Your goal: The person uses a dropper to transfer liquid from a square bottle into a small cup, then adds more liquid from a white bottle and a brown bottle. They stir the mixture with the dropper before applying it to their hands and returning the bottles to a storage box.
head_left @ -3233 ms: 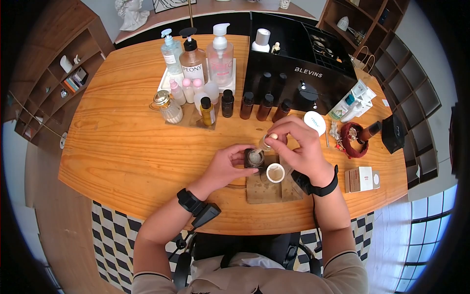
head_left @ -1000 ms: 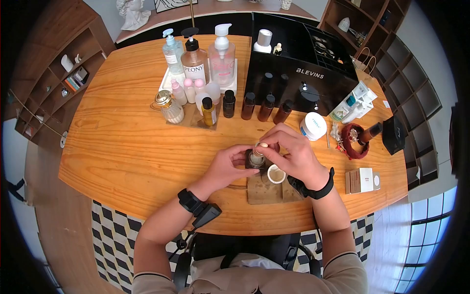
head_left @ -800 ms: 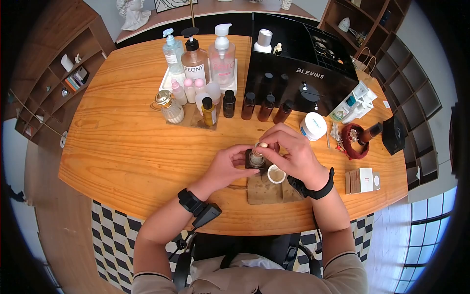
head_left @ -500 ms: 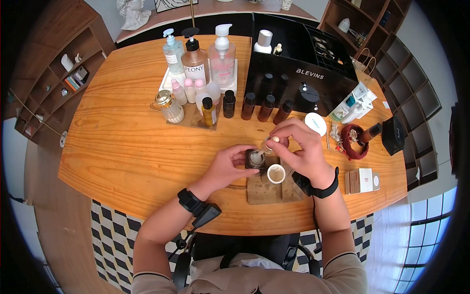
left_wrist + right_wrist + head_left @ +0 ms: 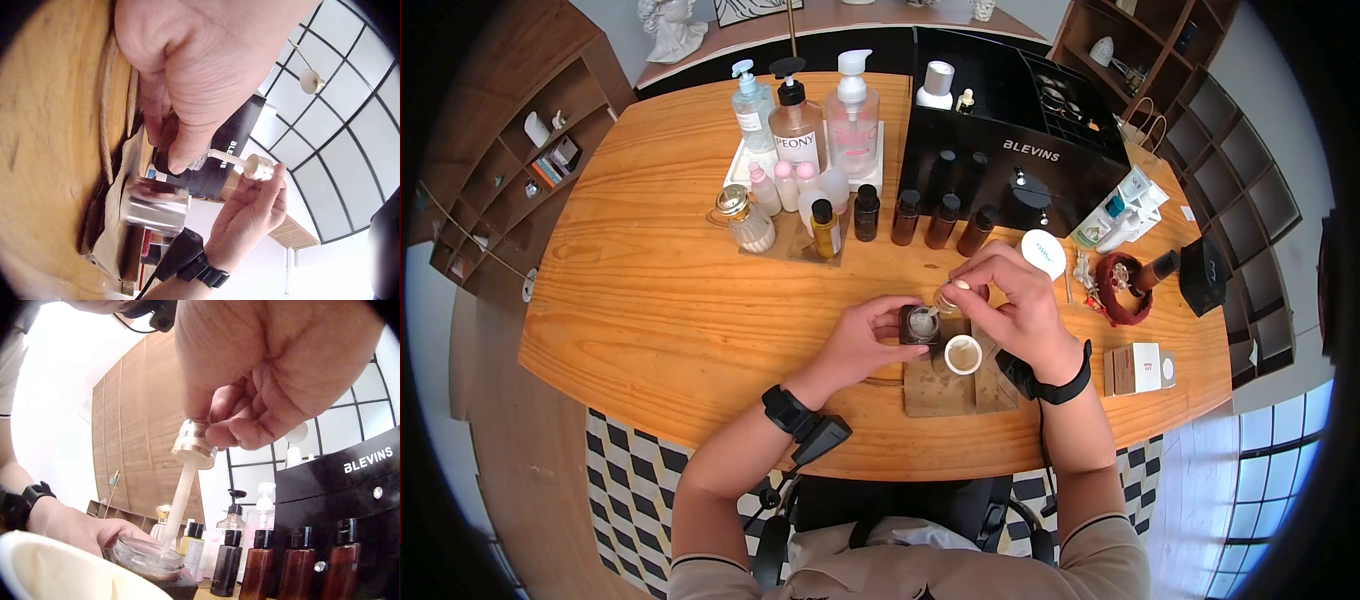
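Note:
My left hand (image 5: 855, 338) grips a dark, square-bodied glass jar (image 5: 147, 557) with a clear round mouth, standing on brown cardboard. My right hand (image 5: 1022, 308) pinches a dropper (image 5: 181, 500) by its top, above and to the right of the jar. The dropper has a gold ribbed collar and a pale, cloudy tube. It slants down, and its tip reaches into the jar's mouth in the right wrist view. Just right of the jar sits a small cup (image 5: 153, 205), shiny silver outside with a white rim, holding a beige residue.
Brown bottles (image 5: 943, 220) stand in a row behind the hands, before a black BLEVINS box (image 5: 1030, 150). Pump bottles (image 5: 852, 115) are at the back left. A white-lidded tub (image 5: 1043, 254) lies behind my right hand; a small carton (image 5: 1135, 367) sits at right.
A second ago the dropper was upright, down in the jar's mouth. My right hand has since drawn it up and right, tilting it. My left hand and the jar have stayed put.

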A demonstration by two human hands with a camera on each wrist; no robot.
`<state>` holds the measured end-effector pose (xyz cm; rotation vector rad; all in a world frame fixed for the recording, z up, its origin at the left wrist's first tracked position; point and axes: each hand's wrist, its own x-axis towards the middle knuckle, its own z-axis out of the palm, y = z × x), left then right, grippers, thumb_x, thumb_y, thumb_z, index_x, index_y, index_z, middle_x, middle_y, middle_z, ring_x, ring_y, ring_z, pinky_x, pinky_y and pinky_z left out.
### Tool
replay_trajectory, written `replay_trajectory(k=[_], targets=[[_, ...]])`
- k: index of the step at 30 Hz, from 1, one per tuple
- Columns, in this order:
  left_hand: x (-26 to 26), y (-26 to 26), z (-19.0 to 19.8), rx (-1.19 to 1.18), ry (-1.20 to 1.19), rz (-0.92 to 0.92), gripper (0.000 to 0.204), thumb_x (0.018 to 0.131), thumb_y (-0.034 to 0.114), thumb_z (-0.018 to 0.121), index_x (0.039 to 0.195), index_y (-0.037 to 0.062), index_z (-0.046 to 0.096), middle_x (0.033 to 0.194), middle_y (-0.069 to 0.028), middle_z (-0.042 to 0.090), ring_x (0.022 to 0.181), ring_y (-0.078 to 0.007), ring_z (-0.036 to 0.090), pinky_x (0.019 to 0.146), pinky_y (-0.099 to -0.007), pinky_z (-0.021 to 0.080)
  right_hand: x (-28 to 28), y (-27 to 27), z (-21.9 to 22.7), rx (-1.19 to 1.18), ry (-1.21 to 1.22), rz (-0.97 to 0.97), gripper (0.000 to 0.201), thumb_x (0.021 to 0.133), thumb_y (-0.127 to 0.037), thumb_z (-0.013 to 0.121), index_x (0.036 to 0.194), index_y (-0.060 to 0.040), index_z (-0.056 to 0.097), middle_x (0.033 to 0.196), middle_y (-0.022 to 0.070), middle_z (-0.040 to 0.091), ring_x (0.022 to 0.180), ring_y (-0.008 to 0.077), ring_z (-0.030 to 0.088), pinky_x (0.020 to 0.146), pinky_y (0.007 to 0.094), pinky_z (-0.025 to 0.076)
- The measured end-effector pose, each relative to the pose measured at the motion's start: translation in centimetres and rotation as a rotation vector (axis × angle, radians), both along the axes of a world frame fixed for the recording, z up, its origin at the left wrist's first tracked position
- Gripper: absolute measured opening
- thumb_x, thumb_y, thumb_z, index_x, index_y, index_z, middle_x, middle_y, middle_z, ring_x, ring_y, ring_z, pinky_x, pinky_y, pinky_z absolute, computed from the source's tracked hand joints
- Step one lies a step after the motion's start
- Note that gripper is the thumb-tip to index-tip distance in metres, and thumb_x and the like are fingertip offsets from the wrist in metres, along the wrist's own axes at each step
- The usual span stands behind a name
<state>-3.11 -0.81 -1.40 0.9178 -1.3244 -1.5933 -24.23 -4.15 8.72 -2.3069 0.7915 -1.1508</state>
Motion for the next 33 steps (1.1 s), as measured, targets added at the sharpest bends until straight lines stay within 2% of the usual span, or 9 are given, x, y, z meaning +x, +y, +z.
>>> replay_trajectory(k=[13, 33], targets=[[0.0, -0.1, 0.1, -0.005, -0.013, 0.0, 0.06, 0.079, -0.001, 0.083, 0.133, 0.0007, 0.058, 0.119, -0.0048, 0.067, 0.107, -0.0116, 0.064, 0.097, -0.0284, 0.053, 0.0, 0.0, 0.0, -0.054, 0.023, 0.0, 0.007, 0.087, 0.0, 0.071, 0.088, 0.0017, 0.064, 0.088, 0.0107, 0.064, 0.076, 0.0253, 0.065, 0.065, 0.0321, 0.052], [0.0, 0.0, -0.1, -0.002, -0.001, 0.006, 0.059, 0.079, -0.001, 0.083, 0.132, 0.0001, 0.058, 0.118, -0.0049, 0.067, 0.107, -0.0111, 0.064, 0.095, -0.0277, 0.053, 1.3, 0.5, -0.7, 0.013, 0.024, 0.044, 0.006, 0.086, 0.001, 0.07, 0.087, 0.0021, 0.064, 0.085, 0.0115, 0.062, 0.077, 0.0294, 0.064, 0.066, 0.0356, 0.052]])
